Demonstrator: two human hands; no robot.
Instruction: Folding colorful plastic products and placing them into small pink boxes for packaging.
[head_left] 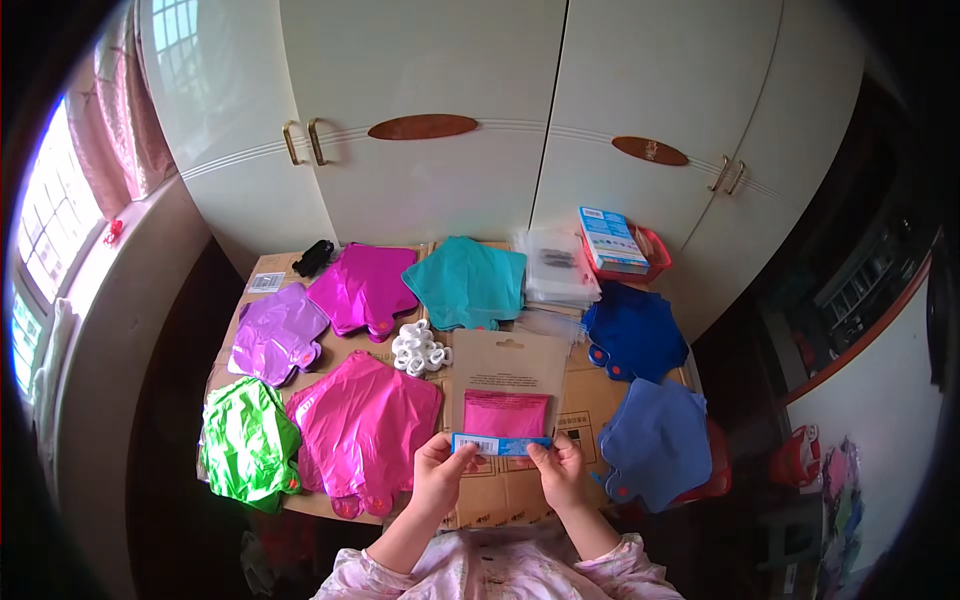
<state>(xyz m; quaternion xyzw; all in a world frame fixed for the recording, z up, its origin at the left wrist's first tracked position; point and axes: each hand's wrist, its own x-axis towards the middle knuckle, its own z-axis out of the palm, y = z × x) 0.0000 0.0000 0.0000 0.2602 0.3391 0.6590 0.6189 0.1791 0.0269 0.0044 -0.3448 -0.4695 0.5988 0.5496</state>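
Note:
Between both hands is a clear plastic packet [505,412] with a hang hole at its top and a folded pink foil piece inside. A blue label strip with a barcode runs along its near edge. My left hand [442,472] pinches the left corner of that strip, thumb on top. At the right corner, my right hand [562,470] grips it the same way. Left of the packet lies a pile of white ring-shaped coils [418,350]. A large stack of flat pink foil balloons [366,430] is closest to my left hand. Flat slate-blue balloons [655,440] lie to the right of my right hand.
Around the cardboard-covered table [490,505] lie flat foil balloons in green [245,440], lilac [275,330], magenta [362,285], teal [468,282] and dark blue [637,330]. Clear bags [556,268] and a red basket [655,256] holding blue cards [612,242] stand at the back right.

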